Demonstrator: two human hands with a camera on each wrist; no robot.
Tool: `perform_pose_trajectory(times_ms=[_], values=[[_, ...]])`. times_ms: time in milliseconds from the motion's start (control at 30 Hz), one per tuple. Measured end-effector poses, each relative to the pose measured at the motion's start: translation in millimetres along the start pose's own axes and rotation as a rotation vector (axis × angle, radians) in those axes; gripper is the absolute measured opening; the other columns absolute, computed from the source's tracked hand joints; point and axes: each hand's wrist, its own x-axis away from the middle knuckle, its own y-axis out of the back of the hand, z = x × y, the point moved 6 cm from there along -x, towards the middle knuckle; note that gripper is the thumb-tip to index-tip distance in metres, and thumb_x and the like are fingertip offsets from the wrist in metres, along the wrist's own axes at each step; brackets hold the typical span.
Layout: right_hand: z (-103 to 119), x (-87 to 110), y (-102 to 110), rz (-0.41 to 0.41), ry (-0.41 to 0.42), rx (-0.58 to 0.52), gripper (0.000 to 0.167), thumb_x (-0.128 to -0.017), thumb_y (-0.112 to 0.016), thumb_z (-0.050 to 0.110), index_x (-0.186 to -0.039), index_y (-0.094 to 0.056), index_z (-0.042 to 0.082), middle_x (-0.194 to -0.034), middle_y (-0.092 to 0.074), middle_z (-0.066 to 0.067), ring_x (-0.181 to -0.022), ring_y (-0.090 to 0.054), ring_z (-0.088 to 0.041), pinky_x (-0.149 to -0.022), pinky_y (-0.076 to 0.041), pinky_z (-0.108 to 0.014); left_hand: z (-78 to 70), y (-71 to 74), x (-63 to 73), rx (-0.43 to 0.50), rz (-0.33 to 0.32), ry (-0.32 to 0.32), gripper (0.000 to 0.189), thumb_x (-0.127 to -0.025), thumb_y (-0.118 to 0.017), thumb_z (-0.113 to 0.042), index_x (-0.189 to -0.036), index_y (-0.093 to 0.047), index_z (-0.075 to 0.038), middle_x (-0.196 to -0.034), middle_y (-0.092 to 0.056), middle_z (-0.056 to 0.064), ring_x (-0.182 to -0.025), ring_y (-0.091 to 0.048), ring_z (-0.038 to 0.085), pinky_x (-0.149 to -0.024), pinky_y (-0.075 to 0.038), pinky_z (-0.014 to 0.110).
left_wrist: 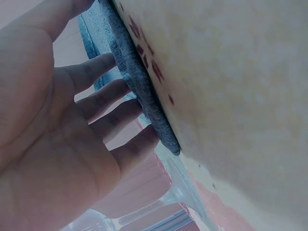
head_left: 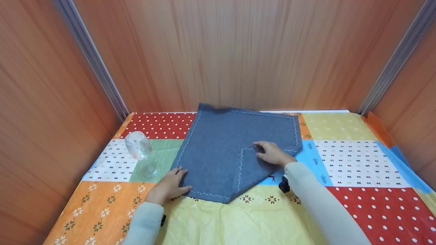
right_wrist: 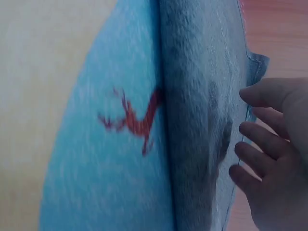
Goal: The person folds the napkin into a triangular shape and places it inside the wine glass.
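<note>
A blue-grey cloth (head_left: 218,143) with pale wavy stitching along its edges lies on the table, its near right corner folded inward. At its near left corner rests my left hand (head_left: 170,185), fingers spread and touching the cloth. The left wrist view shows those fingertips against the thick edge of the cloth (left_wrist: 144,91), with the thumb partly out of frame. My right hand (head_left: 271,153) is over the folded flap (head_left: 250,170), fingers loosely bent and gripping nothing. Beside the rolled fold (right_wrist: 187,120), the right wrist view shows its fingers apart; whether they touch the cloth I cannot tell.
A clear stemmed glass (head_left: 138,146) stands left of the cloth, near my left hand. Beneath everything lies a patchwork-print tablecloth (head_left: 361,163). Wood-grain panels (head_left: 238,54) enclose the back and both sides, close behind the cloth's far edge.
</note>
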Motion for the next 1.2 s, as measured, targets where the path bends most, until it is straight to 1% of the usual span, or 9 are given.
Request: perform_pose_trajectory(times_ms=[167, 267, 433, 567, 700, 800, 933, 1067, 1200], values=[[-18, 11.0, 21, -0.028, -0.113, 0.103, 0.048, -0.103, -0.054, 0.019, -0.148, -0.046, 0.002, -0.148, -0.047, -0.021, -0.139, -0.037, -0.041, -0.113, -0.026, -0.059, -1.0, -0.5, 0.5, 0.002, -0.003, -0.004, 0.069, -0.092, -0.074, -0.032, -0.147, -0.046, -0.001, -0.153, -0.037, 0.027, -0.140, -0.033, 0.047, -0.110, -0.032, 0.060], [-33, 17.9, 34, -0.068, -0.172, 0.162, 0.046, -0.104, -0.052, 0.023, -0.145, -0.050, 0.001, -0.146, -0.049, -0.022, -0.138, -0.039, -0.042, -0.113, -0.025, -0.060, -0.9, -1.5, 0.3, 0.005, 0.003, -0.004, 0.069, -0.093, -0.073, -0.031, -0.148, -0.046, -0.001, -0.153, -0.036, 0.027, -0.141, -0.031, 0.047, -0.110, -0.031, 0.060], [-56, 26.9, 50, -0.128, -0.221, 0.151, 0.045, -0.105, -0.047, 0.021, -0.143, -0.051, -0.002, -0.145, -0.047, -0.027, -0.136, -0.040, -0.045, -0.109, -0.033, -0.061, -1.2, -2.8, -0.8, 0.005, 0.013, 0.009, 0.068, -0.094, -0.072, -0.030, -0.148, -0.045, 0.000, -0.154, -0.034, 0.027, -0.142, -0.029, 0.047, -0.111, -0.031, 0.059], [-68, 31.2, 51, -0.090, -0.197, 0.089, 0.048, -0.107, -0.045, 0.023, -0.147, -0.045, -0.003, -0.152, -0.038, -0.029, -0.140, -0.033, -0.047, -0.110, -0.030, -0.061, -6.5, -4.7, -2.1, -0.003, 0.027, 0.037, 0.068, -0.094, -0.071, -0.030, -0.148, -0.044, 0.001, -0.155, -0.031, 0.029, -0.144, -0.024, 0.049, -0.111, -0.029, 0.060], [-76, 34.2, 48, -0.037, -0.172, 0.068, 0.051, -0.109, -0.042, 0.025, -0.150, -0.039, -0.004, -0.157, -0.027, -0.029, -0.143, -0.024, -0.048, -0.113, -0.024, -0.062, -18.5, -8.5, -3.1, -0.003, 0.059, 0.099, 0.071, -0.094, -0.070, -0.034, -0.150, -0.042, -0.001, -0.157, -0.025, 0.032, -0.145, -0.017, 0.051, -0.111, -0.025, 0.064], [-78, 35.1, 45, -0.001, -0.178, 0.095, 0.054, -0.109, -0.041, 0.029, -0.151, -0.037, -0.004, -0.159, -0.021, -0.030, -0.145, -0.020, -0.049, -0.114, -0.020, -0.062, -31.7, -11.5, -3.6, 0.011, 0.078, 0.128, 0.073, -0.095, -0.069, -0.037, -0.151, -0.040, -0.001, -0.157, -0.022, 0.034, -0.145, -0.015, 0.053, -0.109, -0.025, 0.067], [-79, 34.9, 43, 0.030, -0.201, 0.128, 0.057, -0.109, -0.040, 0.033, -0.153, -0.035, -0.002, -0.160, -0.018, -0.029, -0.145, -0.017, -0.049, -0.114, -0.018, -0.063, -50.9, -16.7, -6.8, 0.029, 0.088, 0.133, 0.075, -0.097, -0.064, -0.041, -0.153, -0.036, 0.000, -0.156, -0.020, 0.036, -0.144, -0.015, 0.055, -0.109, -0.025, 0.068], [-79, 36.0, 43, 0.049, -0.215, 0.160, 0.059, -0.109, -0.039, 0.037, -0.155, -0.031, 0.001, -0.161, -0.014, -0.028, -0.146, -0.014, -0.048, -0.115, -0.016, -0.063, -64.4, -23.3, -13.2, -0.018, 0.080, 0.164, 0.078, -0.097, -0.061, -0.046, -0.153, -0.035, 0.001, -0.155, -0.020, 0.038, -0.142, -0.017, 0.058, -0.108, -0.029, 0.066], [-78, 39.2, 43, 0.065, -0.225, 0.200, 0.061, -0.109, -0.038, 0.040, -0.156, -0.030, 0.003, -0.162, -0.014, -0.027, -0.147, -0.013, -0.048, -0.115, -0.015, -0.063, -70.8, -27.8, -17.9, -0.083, 0.082, 0.203, 0.081, -0.097, -0.060, -0.051, -0.154, -0.035, 0.001, -0.154, -0.022, 0.039, -0.141, -0.018, 0.059, -0.107, -0.033, 0.063]])
